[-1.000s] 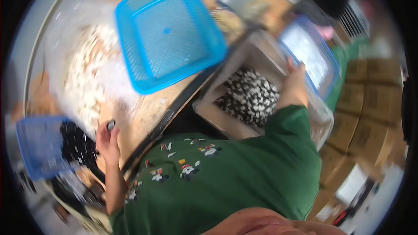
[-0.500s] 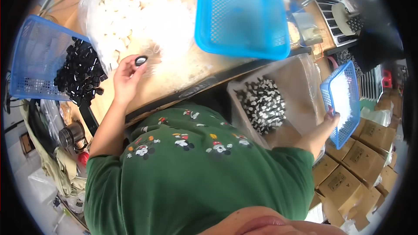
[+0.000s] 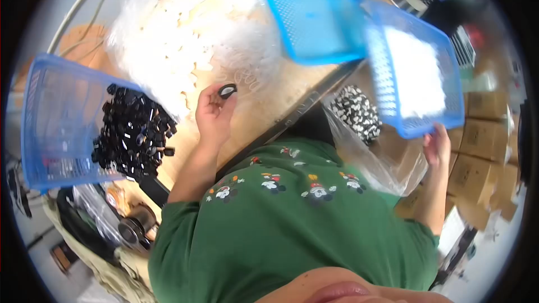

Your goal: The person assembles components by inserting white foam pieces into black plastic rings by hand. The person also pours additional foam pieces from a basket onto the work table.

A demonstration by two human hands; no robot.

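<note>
My left hand (image 3: 216, 115) pinches a small black ring-shaped piece (image 3: 227, 91) with a pale centre, above the wooden table. With my right hand (image 3: 437, 145) I grip the near edge of a blue basket (image 3: 387, 118) that holds a mass of white material (image 3: 415, 73). This basket is raised and tilted, partly over the box with black-and-white pieces (image 3: 357, 113). Its far left side overlaps a brighter blue basket (image 3: 314, 22) on the table. Loose clear rings (image 3: 244, 78) lie just beyond my left hand.
A tilted blue basket (image 3: 62, 118) at the left spills shiny black pieces (image 3: 137, 129). Many pale flat pieces (image 3: 174, 28) lie on plastic film on the table (image 3: 281, 106). Cardboard boxes (image 3: 477, 174) are stacked at the right. A dark cylindrical container (image 3: 135, 225) stands at lower left.
My right hand has lifted the basket of white material from beyond the lined box inward, toward the brighter blue basket. My left hand still holds the black piece. The view has shifted.
</note>
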